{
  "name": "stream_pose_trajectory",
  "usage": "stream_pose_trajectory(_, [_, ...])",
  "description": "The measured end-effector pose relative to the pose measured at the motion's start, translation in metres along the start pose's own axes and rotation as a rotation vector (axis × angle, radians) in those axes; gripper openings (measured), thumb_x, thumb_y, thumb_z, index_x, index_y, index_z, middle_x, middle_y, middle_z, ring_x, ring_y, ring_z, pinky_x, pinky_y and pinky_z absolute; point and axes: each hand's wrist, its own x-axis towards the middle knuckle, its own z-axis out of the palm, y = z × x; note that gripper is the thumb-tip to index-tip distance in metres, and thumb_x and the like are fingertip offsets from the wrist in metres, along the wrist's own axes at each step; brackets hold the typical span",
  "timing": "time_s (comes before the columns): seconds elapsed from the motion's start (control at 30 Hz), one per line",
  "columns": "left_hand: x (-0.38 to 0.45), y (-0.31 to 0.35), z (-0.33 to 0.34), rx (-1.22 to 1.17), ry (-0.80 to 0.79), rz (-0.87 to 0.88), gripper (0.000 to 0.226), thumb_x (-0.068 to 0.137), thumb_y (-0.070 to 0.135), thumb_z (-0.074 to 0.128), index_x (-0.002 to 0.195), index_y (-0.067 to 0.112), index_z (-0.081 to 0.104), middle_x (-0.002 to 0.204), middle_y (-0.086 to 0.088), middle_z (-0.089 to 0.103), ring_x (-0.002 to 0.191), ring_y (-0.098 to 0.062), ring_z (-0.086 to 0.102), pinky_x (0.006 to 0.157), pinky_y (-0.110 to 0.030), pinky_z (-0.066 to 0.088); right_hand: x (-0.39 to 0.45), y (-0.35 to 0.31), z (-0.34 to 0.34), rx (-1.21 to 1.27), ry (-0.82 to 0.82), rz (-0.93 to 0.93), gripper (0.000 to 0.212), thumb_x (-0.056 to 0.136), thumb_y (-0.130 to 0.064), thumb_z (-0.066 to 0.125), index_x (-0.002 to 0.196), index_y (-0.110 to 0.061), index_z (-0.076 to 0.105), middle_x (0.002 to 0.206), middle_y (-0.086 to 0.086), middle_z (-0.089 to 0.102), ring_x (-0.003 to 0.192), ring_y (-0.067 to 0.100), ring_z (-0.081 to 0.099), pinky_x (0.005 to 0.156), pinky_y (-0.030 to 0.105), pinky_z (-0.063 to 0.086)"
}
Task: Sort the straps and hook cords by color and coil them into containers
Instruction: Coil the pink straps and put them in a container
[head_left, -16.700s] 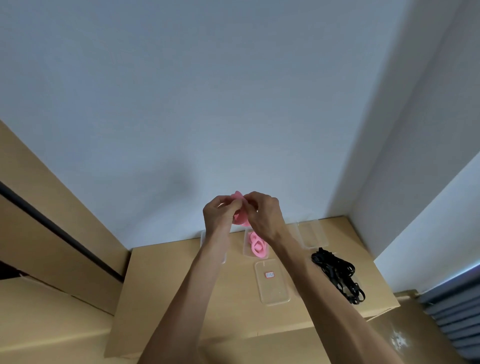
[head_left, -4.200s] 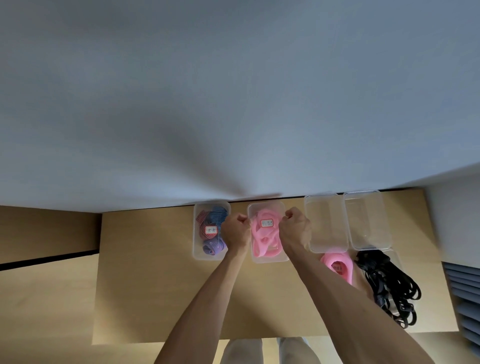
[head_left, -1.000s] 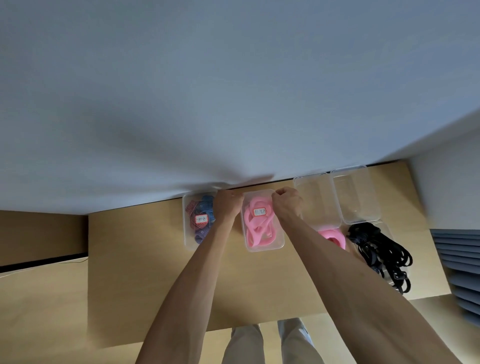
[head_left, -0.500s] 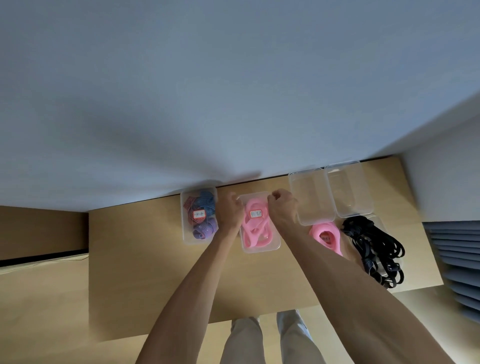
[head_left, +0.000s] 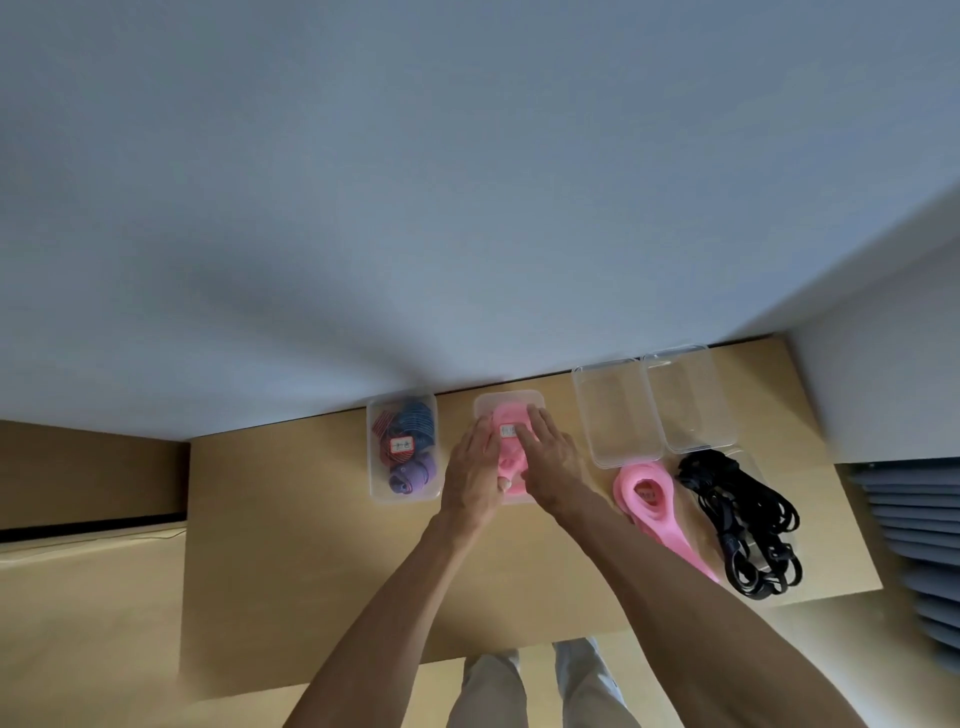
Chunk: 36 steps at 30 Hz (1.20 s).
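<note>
Pink straps (head_left: 511, 457) fill the clear lidded plastic box (head_left: 509, 402) mid-table; I press its lid with left hand (head_left: 474, 475) and right hand (head_left: 549, 457), fingers flat. The blue-and-purple box (head_left: 402, 451) looks done; loose pink strap (head_left: 652, 501) and black hook cords (head_left: 740, 519) remain, two empty clear tubs (head_left: 654, 405) waiting.

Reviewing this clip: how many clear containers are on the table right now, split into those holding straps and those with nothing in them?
Holding straps: 2, the multicolour container and the pink container under both hands.
Holding nothing: 2, the left empty container and the right empty container.
Total: 4
</note>
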Motion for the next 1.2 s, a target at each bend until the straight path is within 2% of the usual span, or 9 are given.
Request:
stream_pose_trajectory(0.23, [0.011, -0.007, -0.001, 0.01, 0.062, -0.023, 0.079, 0.093, 0.031, 0.064, 0.158, 0.011, 0.024, 0.167, -0.006, 0.015, 0.154, -0.019, 0.011, 0.124, -0.028, 0.008, 0.015, -0.007, -0.006, 0.028, 0.017, -0.008, 0.076, 0.084, -0.009, 0.07, 0.149, -0.021, 0.033, 0.166, 0.011, 0.009, 0.154, 0.025, 0.006, 0.116, 0.04, 0.024])
stream_pose_trajectory(0.33, [0.008, 0.002, -0.01, 0.006, 0.064, -0.029, 0.07, 0.093, 0.03, 0.063, 0.154, 0.014, 0.032, 0.164, -0.008, 0.021, 0.152, -0.023, 0.017, 0.122, -0.034, 0.016, -0.003, -0.005, -0.01, 0.066, 0.147, 0.033, 0.069, 0.085, -0.001, 0.064, 0.149, -0.013, 0.039, 0.162, 0.018, 0.021, 0.151, 0.032, 0.019, 0.116, 0.043, 0.024])
stream_pose_trajectory(0.47, [0.0, 0.03, -0.019, -0.147, 0.247, 0.06, 0.043, 0.082, 0.005, 0.069, 0.124, 0.003, 0.066, 0.135, -0.02, 0.058, 0.127, -0.038, 0.055, 0.097, -0.044, 0.052, -0.033, 0.011, -0.023, 0.206, 0.392, 0.188, 0.049, 0.076, 0.011, 0.057, 0.123, -0.001, 0.063, 0.13, 0.023, 0.056, 0.11, 0.042, 0.059, 0.081, 0.047, 0.051])
stream_pose_trajectory(0.57, [-0.006, 0.063, -0.021, -0.237, 0.22, 0.062, 0.024, 0.091, 0.004, 0.059, 0.112, 0.007, 0.071, 0.117, -0.009, 0.068, 0.105, -0.028, 0.066, 0.081, -0.038, 0.055, -0.056, 0.037, -0.04, 0.169, 0.317, 0.364, 0.032, 0.086, 0.002, 0.05, 0.114, -0.007, 0.063, 0.105, 0.014, 0.065, 0.082, 0.038, 0.065, 0.059, 0.037, 0.045])
stream_pose_trajectory(0.7, [-0.012, 0.116, -0.013, -0.315, 0.06, 0.028, 0.022, 0.091, 0.007, 0.049, 0.095, 0.005, 0.07, 0.095, -0.011, 0.072, 0.09, -0.031, 0.066, 0.076, -0.043, 0.05, -0.085, 0.079, -0.048, 0.239, 0.21, 0.518, 0.023, 0.085, -0.005, 0.048, 0.102, -0.009, 0.063, 0.099, 0.013, 0.068, 0.088, 0.037, 0.065, 0.067, 0.036, 0.048])
stream_pose_trajectory(0.77, [-0.016, 0.136, -0.004, -0.417, -0.001, -0.032, 0.027, 0.087, 0.019, 0.048, 0.086, 0.004, 0.07, 0.091, -0.013, 0.073, 0.088, -0.033, 0.067, 0.072, -0.039, 0.05, -0.094, 0.095, -0.045, 0.228, 0.101, 0.569, 0.025, 0.089, -0.009, 0.05, 0.111, -0.011, 0.061, 0.104, 0.014, 0.068, 0.094, 0.034, 0.066, 0.072, 0.034, 0.051])
stream_pose_trajectory(0.93, [-0.013, 0.18, 0.029, -0.511, -0.118, -0.227, 0.026, 0.094, 0.018, 0.059, 0.115, 0.012, 0.074, 0.116, -0.009, 0.073, 0.103, -0.026, 0.068, 0.085, -0.034, 0.053, -0.115, 0.137, -0.025, 0.308, 0.011, 0.592, 0.023, 0.096, -0.016, 0.053, 0.119, -0.013, 0.056, 0.107, 0.008, 0.064, 0.084, 0.024, 0.059, 0.066, 0.029, 0.046])
stream_pose_trajectory(1.07, [-0.007, 0.203, 0.05, -0.618, -0.058, -0.467, 0.026, 0.092, 0.017, 0.064, 0.117, 0.01, 0.071, 0.112, -0.009, 0.073, 0.098, -0.028, 0.069, 0.084, -0.038, 0.056, -0.123, 0.159, -0.014, 0.416, -0.071, 0.528, 0.032, 0.097, -0.027, 0.058, 0.125, -0.013, 0.053, 0.102, 0.005, 0.061, 0.081, 0.02, 0.057, 0.064, 0.03, 0.047])
stream_pose_trajectory(1.2, [-0.004, 0.214, 0.061, -0.679, 0.023, -0.618, 0.022, 0.091, 0.016, 0.063, 0.111, 0.013, 0.072, 0.104, -0.006, 0.073, 0.091, -0.027, 0.07, 0.076, -0.038, 0.059, -0.122, 0.171, -0.012, 0.554, -0.103, 0.508, 0.04, 0.096, -0.021, 0.057, 0.134, -0.013, 0.049, 0.121, 0.013, 0.061, 0.107, 0.029, 0.062, 0.088, 0.042, 0.056])
